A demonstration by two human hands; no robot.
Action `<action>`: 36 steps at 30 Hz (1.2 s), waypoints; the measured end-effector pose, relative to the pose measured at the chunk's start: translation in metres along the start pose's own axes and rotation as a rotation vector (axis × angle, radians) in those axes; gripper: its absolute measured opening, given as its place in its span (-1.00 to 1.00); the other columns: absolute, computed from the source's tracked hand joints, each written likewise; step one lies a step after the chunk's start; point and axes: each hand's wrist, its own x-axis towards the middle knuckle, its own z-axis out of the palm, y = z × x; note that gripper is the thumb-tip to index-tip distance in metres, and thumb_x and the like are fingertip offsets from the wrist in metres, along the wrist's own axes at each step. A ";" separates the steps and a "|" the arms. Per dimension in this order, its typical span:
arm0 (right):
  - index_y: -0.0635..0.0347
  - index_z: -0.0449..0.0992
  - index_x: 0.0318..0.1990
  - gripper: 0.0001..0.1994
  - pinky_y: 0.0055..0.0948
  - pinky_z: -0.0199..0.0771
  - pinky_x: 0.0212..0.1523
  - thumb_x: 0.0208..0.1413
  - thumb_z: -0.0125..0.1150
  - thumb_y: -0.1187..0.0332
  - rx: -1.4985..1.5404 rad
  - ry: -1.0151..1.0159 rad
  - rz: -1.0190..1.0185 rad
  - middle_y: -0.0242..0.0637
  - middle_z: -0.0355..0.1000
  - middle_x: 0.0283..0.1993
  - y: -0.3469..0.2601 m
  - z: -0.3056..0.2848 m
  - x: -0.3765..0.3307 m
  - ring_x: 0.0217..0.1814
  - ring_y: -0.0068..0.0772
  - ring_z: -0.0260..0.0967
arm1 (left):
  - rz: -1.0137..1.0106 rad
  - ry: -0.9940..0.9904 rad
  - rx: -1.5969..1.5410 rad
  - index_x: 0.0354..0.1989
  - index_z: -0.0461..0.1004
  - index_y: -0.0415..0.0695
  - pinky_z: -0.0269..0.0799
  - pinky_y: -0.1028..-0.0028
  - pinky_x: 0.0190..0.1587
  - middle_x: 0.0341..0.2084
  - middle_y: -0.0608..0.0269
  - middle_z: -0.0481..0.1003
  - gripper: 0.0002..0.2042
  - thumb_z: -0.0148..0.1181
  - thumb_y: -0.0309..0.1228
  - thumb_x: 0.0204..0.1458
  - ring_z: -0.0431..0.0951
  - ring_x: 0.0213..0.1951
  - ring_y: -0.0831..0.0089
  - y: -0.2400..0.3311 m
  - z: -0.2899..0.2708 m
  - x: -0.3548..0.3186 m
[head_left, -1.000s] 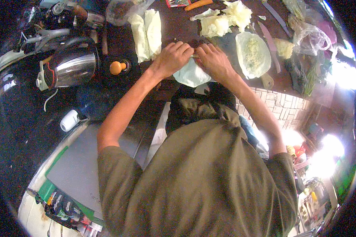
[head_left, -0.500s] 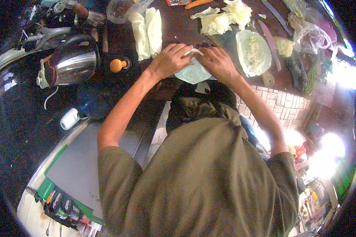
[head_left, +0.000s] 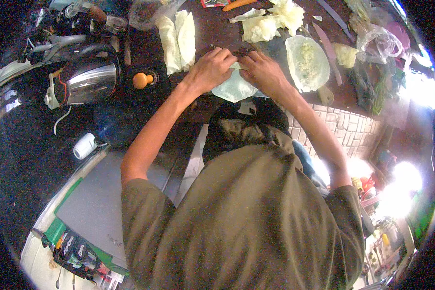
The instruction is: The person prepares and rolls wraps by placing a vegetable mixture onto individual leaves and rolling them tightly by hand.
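Note:
Both my hands meet at the table's near edge, over a pale, translucent bluish-white oval dish or sheet (head_left: 234, 89). My left hand (head_left: 210, 70) has its fingers curled round the left end of a pale folded wrapper (head_left: 236, 66). At the wrapper's other end, my right hand (head_left: 261, 70) is closed, fingers bent down. Most of the wrapper is hidden beneath my fingers. Left of my hands lie two long pale rolls (head_left: 177, 43), side by side. To the right is a pale oval dish (head_left: 295, 79) holding a crumbly, shredded light filling (head_left: 308, 60).
Crumpled pale leaves (head_left: 263, 29) lie beyond my hands. Knives (head_left: 327, 53) and clear plastic bags (head_left: 379, 46) are at the right. An orange carrot (head_left: 239, 4) is at the far edge. A metal kettle (head_left: 92, 82) and an orange knob (head_left: 142, 80) stand left.
My hands have shifted slightly, with fingers curled further over the wrapper, so less of it shows between them. The rest of the table stays the same apart from a small shift of view.

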 end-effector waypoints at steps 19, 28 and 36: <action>-0.04 0.30 0.40 -0.40 -0.18 0.51 0.23 0.14 0.07 0.35 -0.195 0.080 -0.278 -0.19 0.27 0.44 0.030 0.015 -0.052 0.32 -0.17 0.38 | 0.200 -0.013 0.283 0.10 0.52 -0.15 0.52 0.30 0.18 0.13 0.15 0.52 -0.63 0.15 -0.45 0.08 0.53 0.16 0.23 0.008 -0.004 -0.039; 0.02 0.32 0.38 -0.42 -0.26 0.55 0.25 0.15 0.06 0.42 -0.148 0.059 -0.286 -0.19 0.25 0.45 0.044 0.017 -0.072 0.37 -0.14 0.35 | 0.236 -0.017 0.289 0.08 0.55 -0.18 0.49 0.29 0.23 0.12 0.12 0.53 -0.63 0.18 -0.48 0.04 0.52 0.18 0.20 0.000 -0.014 -0.052; 0.08 0.44 0.22 -0.62 -0.13 0.46 0.25 0.31 0.12 0.20 -0.071 0.098 -0.131 -0.10 0.40 0.25 0.016 0.003 -0.065 0.23 -0.06 0.42 | 0.102 -0.004 0.130 -0.06 0.59 -0.24 0.50 0.20 0.19 0.06 0.06 0.55 -0.73 0.26 -0.41 0.07 0.54 0.12 0.12 0.016 -0.022 -0.055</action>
